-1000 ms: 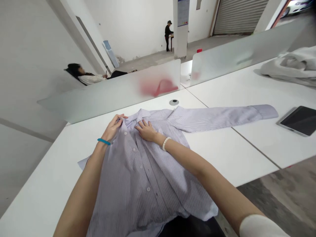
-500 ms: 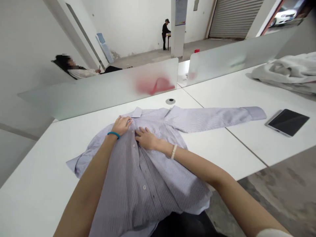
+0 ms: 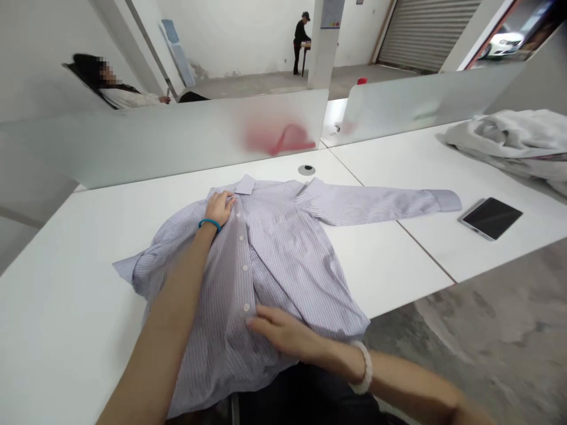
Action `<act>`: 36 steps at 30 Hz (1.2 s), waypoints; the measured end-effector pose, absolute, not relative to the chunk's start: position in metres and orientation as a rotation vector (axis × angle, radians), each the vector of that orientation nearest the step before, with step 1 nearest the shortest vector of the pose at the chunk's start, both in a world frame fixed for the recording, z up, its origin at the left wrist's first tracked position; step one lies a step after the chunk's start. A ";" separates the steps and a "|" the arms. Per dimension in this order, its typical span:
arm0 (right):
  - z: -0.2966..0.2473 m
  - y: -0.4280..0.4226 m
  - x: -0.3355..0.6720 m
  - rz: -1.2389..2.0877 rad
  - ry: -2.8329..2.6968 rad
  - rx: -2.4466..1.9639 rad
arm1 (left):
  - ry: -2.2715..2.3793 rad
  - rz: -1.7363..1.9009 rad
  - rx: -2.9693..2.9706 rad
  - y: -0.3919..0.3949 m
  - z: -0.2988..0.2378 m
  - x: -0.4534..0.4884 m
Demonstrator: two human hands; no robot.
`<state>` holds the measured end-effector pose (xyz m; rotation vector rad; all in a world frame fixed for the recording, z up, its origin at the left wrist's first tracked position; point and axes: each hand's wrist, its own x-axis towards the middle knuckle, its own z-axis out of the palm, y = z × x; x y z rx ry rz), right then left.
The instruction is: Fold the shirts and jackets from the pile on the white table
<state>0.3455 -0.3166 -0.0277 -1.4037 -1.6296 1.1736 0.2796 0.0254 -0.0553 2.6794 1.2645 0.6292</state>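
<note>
Lavender pinstripes run down a long-sleeved button-front shirt (image 3: 283,265), which lies front up on the white worktop (image 3: 66,265), its collar (image 3: 244,184) toward the far edge and its hem bunched at the near edge. The right sleeve of the shirt, as worn, stretches out across the seam between two worktop sections, its cuff (image 3: 445,200) ending just short of a dark-screened tablet (image 3: 491,218); the other sleeve folds out to the left. The left hand (image 3: 219,209), with a teal band at the wrist, rests on the shirt just below the collar, fingers curved over the button placket — whether they pinch the cloth I cannot tell. The right hand (image 3: 283,333), with a white beaded bracelet, lies open and flat on the lower front, fingertips just beside the lowest visible button (image 3: 246,307). At the far right corner sits a heap of pale grey cloth (image 3: 500,141), and a round cable grommet (image 3: 306,170) is set near the far edge, in front of a frosted glass divider (image 3: 177,141) — beyond it, a seated person (image 3: 128,97) and a standing person (image 3: 302,44) are well apart from the hands.
</note>
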 end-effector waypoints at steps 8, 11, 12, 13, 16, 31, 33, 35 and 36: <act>-0.043 -0.359 0.338 0.387 -2.231 -1.397 | 1.416 0.757 2.768 0.025 -0.058 0.281; -0.056 -0.367 0.333 0.216 -2.052 -1.667 | 1.460 0.740 2.789 0.025 -0.060 0.283; -0.059 -0.369 0.332 0.166 -1.970 -1.749 | 1.454 0.732 2.795 0.025 -0.061 0.283; -0.061 -0.371 0.332 0.121 -1.884 -1.824 | 1.441 0.724 2.799 0.025 -0.061 0.283; -0.063 -0.372 0.342 0.020 -1.696 -1.966 | 1.365 0.713 2.804 0.024 -0.059 0.282; -0.051 -0.385 0.391 -0.139 -1.609 -2.152 | 1.154 0.662 2.936 0.009 -0.050 0.279; -0.051 -0.387 0.392 -0.174 -1.598 -2.166 | 1.103 0.612 2.957 0.010 -0.051 0.281; -0.052 -0.390 0.394 -0.189 -1.604 -2.188 | 1.077 0.569 2.972 0.009 -0.051 0.283; -0.052 -0.392 0.395 -0.178 -1.616 -2.189 | 1.074 0.552 2.973 0.008 -0.050 0.283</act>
